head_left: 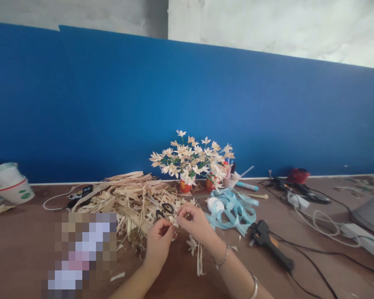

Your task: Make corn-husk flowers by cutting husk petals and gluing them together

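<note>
My left hand (158, 241) and my right hand (197, 223) meet above the brown table, fingertips pinched on a small pale husk flower (174, 221) between them. The fingers hide part of it. Just beyond them, scissors with black handles (167, 207) lie on a heap of dried husk strips (124, 199). Below my right hand, a loose husk flower (192, 245) rests on the table beside some narrow strips (200, 261). Many finished husk flowers (187, 153) on green stems stand behind, in small red pots (185, 185).
Right of my hands lie a tangled light-blue ribbon (233, 209) and a black glue gun (271, 245) with its cord. Cables and a white power strip (363, 241) spread farther right. A white paper bucket (14, 189) stands far left. A blue panel (112, 104) runs along the back.
</note>
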Tool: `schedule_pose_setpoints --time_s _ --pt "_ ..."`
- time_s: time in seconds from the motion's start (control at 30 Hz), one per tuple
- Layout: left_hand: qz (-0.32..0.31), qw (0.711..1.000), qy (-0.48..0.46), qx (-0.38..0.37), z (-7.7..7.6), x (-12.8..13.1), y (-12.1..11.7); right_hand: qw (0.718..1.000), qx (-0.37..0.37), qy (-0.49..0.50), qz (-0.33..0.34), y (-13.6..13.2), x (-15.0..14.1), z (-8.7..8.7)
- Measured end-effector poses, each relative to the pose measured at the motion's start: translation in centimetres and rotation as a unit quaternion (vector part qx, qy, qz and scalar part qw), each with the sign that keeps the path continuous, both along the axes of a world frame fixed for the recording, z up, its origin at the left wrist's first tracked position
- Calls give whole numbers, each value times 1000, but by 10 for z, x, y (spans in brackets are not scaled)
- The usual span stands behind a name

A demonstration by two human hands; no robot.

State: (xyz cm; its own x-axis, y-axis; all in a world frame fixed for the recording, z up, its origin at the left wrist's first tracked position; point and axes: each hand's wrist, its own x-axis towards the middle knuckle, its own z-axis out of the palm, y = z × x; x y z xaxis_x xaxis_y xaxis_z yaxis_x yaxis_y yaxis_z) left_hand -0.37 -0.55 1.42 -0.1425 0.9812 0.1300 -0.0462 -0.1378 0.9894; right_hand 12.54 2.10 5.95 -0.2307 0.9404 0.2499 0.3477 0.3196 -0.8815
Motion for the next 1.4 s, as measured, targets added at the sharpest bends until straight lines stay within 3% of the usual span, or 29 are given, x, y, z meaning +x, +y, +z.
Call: schedule_pose_setpoints --time_s 0.53,0.87,1.13,1.4 --pt "27 997 -53 -48 -6 0 4 998 -44 -24 41 0 1 -2" --pt "-19 989 -128 -78 -21 4 10 997 -57 -39 -29 6 5 -5" --pt "-67 980 -164 -88 -15 6 8 996 -84 16 -4 9 7 -5" --pt "-60 984 -131 -102 -6 8 4 992 -122 38 -2 12 10 -7"
